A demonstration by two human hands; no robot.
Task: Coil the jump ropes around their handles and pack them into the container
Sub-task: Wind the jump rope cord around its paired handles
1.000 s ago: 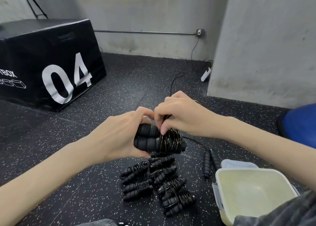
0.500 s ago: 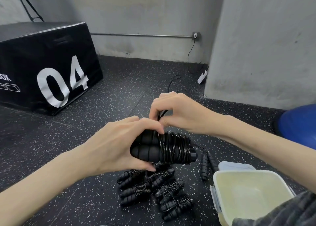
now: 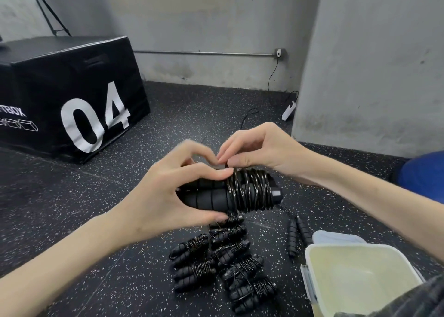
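Black foam handles (image 3: 206,198), paired side by side and held above the floor, sit gripped in the left hand (image 3: 168,192), while the right hand (image 3: 259,153) pinches the rope's end at the top of the coil (image 3: 252,192). Winding looks nearly done; next the end needs tucking, then the bundle goes into the empty container (image 3: 360,278), past the coiled ropes (image 3: 221,261) on the floor.

Left hand (image 3: 168,192): I grip the paired handles of the jump rope (image 3: 230,194).
Right hand (image 3: 262,151): my fingertips pinch the cord at the coil's top.
Floor: coiled ropes (image 3: 221,261) piled beside the open container (image 3: 355,280).
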